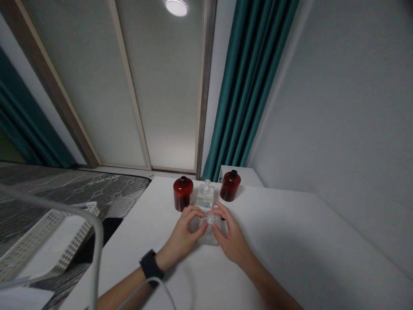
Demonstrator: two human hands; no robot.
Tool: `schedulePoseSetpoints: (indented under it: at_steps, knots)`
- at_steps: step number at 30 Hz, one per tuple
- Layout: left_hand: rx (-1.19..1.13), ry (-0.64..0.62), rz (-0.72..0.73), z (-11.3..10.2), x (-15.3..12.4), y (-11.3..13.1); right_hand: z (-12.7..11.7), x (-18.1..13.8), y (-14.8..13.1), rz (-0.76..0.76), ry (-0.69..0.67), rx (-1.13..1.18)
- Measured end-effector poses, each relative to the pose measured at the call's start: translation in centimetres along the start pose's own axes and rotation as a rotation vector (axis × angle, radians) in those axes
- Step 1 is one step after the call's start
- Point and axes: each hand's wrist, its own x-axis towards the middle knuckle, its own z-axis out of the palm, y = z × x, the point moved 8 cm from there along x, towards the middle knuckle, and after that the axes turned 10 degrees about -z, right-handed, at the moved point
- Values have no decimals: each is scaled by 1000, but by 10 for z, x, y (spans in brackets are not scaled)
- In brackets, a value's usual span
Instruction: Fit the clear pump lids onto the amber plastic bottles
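Note:
A clear square pump bottle [208, 239] stands on the white table [290, 249] between my two hands. My left hand [189, 226], with a black watch on its wrist, curls its thumb and fingers round the left side of the clear pump head [211, 219]. From the other side my right hand [229, 232] closes on the same pump head, thumb in front and fingers behind. Just behind it is a second clear pump bottle [205, 199]. Two dark red bottles with black necks flank that one, the left red bottle [183, 193] and the right red bottle [230, 186].
A white perforated basket [48, 241] sits low at the left, off the table. A pale cable [97, 249] crosses the near left. Behind the table are a small white cabinet [247, 176], a teal curtain [245, 86] and sliding doors [164, 86]. A wall [348, 107] bounds the right.

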Motion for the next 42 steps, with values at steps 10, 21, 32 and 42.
schedulePoseSetpoints:
  at_steps: [10, 21, 32, 42]
  knots:
    - [-13, -59, -59, -2, 0, -3, 1, -2, 2, 30, 12, -7]
    - [-15, -342, -103, -3, 6, -14, 6, -6, 12, 140, 20, 74]
    - [-9, -395, -95, -1, 8, -10, 10, 0, 10, 140, -106, 288]
    - [24, -298, -36, 1, -2, -13, 15, -16, 17, 199, 114, 138]
